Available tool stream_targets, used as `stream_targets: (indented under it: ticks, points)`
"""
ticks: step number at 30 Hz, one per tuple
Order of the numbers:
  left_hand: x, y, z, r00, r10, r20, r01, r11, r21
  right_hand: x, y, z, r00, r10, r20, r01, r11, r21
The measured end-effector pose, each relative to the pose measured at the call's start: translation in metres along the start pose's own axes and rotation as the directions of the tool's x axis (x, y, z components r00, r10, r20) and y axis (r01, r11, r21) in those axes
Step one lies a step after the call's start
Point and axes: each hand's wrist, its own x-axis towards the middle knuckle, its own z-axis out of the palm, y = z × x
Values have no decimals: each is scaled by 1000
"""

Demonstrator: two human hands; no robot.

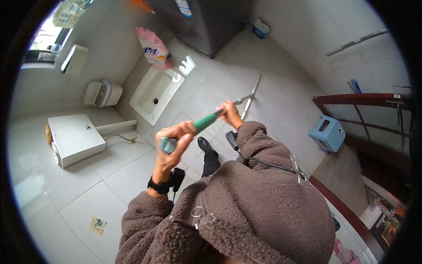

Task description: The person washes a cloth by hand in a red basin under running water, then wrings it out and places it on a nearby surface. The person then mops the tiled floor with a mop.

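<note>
Both my hands are on a long-handled floor squeegee [205, 123] with a green grip. My left hand [175, 140] wraps round the top end of the green grip, and a black strap with a small black device circles that wrist. Farther down the pole, my right hand [230, 115] is closed round its grey part. The pole slants away to the upper right, where a thin bar head [251, 97] lies on the grey tiled floor. Part of the pole is hidden by my right hand.
A white squat toilet [147, 99] is set in the floor, with a pink bag [154, 49] beyond it. A white cistern [72, 137] is at left. A dark grey appliance [202, 26] stands ahead. At right are a blue stool [329, 133] and a dark red door frame [360, 98].
</note>
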Motion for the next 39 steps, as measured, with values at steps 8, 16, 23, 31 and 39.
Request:
stream_targets:
  ticks: [8,16,23,31,39]
  points:
    - [-70,70,-164,962,20,-272,32,982,186,47,-152,208,978,-33,204,4,990,144]
    - [-82,97,-197,949,102,-298,47,890,453,82,-226,297,883,-232,407,77,929,362]
    - [-74,103,-230,917,130,-376,-6,950,313,116,-230,273,895,-219,389,125,959,254]
    - [-22,5,-232,839,85,-538,44,974,223,235,-115,236,772,-288,567,384,922,-55]
    - [11,-54,-228,694,14,-719,144,977,158,291,-61,246,692,-140,709,364,915,-174]
